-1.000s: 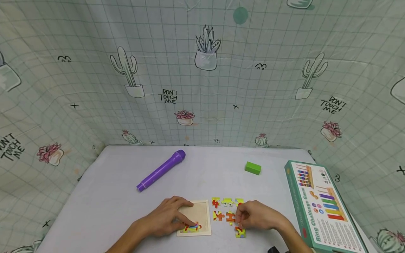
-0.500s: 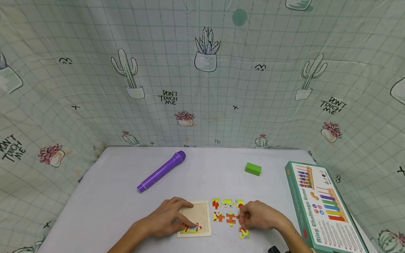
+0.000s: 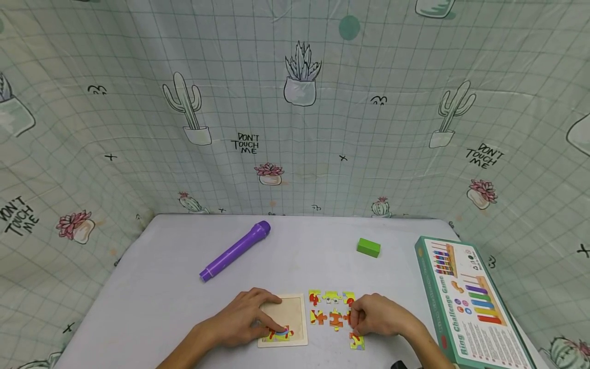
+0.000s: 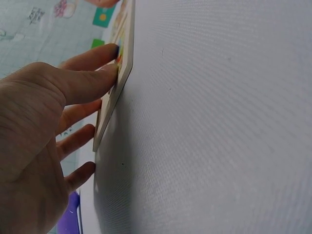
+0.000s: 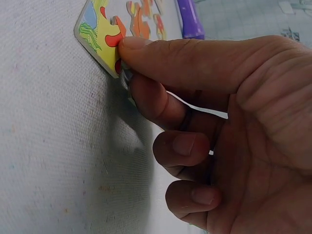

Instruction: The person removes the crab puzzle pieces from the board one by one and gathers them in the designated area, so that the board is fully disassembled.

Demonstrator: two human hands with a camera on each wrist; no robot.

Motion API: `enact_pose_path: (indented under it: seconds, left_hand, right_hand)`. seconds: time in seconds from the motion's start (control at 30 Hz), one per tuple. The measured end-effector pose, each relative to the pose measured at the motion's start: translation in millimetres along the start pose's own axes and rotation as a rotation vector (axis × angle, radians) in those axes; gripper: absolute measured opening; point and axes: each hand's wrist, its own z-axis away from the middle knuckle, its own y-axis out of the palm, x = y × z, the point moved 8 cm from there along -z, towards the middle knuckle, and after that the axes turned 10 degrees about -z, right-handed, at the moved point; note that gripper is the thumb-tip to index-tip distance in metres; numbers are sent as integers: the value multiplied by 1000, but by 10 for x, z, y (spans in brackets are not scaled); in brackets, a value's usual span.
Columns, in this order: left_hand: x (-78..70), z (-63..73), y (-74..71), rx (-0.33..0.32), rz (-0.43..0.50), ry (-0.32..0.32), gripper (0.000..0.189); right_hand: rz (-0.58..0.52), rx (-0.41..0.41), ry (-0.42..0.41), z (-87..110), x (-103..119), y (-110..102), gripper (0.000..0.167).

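My left hand (image 3: 239,318) rests on a small wooden puzzle tray (image 3: 295,310), fingers extended. Its thumb and index finger touch the area of the yellow, red and blue puzzle pieces (image 3: 280,336) lying along the tray's near side. To the right, my right hand (image 3: 380,315) pinches a yellow corner puzzle piece (image 5: 100,36) with red and blue markings between thumb and curled index finger. The piece is low over or on the table; the contact is partly hidden. Several loose puzzle pieces (image 3: 335,319) lie in rows between the tray and the right hand, one partly covered by it.
A purple microphone-shaped stick (image 3: 236,251) lies at the back left. A green block (image 3: 369,247) sits at the back right. Along the right edge is a green and white game box (image 3: 475,302). A patterned cloth (image 3: 295,154) hangs behind the table.
The right hand has shifted slightly right, and the yellow corner puzzle piece has moved right with it. The left hand has stayed on the tray.
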Motion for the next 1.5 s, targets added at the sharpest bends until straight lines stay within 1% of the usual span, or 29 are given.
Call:
enact_pose_path:
  seconds: [0.17,0.4,0.5,0.67,0.83,1.0,1.07,1.17,1.3,1.4,1.5]
  left_hand:
    - [3,-6,1,-7,0,1,33]
    - [-5,-17,-16,-28,-1,6,33]
    - [0,-24,-28,-33,8,-5,31]
    - [31,-32,-35,-24,41,-44,27]
    - [36,-29,-37,-28,47,-57,23]
    - [19,-18,-51,-56,29,-50,19]
    - [23,-18,-57,-67,25,-56,17]
    - [47,-18,-57,-74,30,-86,20]
    - [91,-16,-30,-66,25,-121,33]
    - [105,-15,-6,-59,6,-121,41]
    - [107,-8,5,-58,-7,-117,43]
  right_hand:
    - [16,-3,-3,-4,3,-3,18]
    - [25,-9,-27,-18,32,-33,18]
    - [24,-19,-43,-37,61,-53,17]
    - [-18,-27,-63,-86,127,-50,15]
    - [-74,-12,-85,-181,246,47,14]
    - [-180,45,-120,-317,410,226,10]
    - [-196,66,-145,-372,479,303,11]
    - [-173,75,-186,-453,593,406,15]
    - [-77,60,-234,-541,752,523,21]
    - [16,50,-253,-573,858,600,25]
    - [84,50,-264,-588,923,669,26]
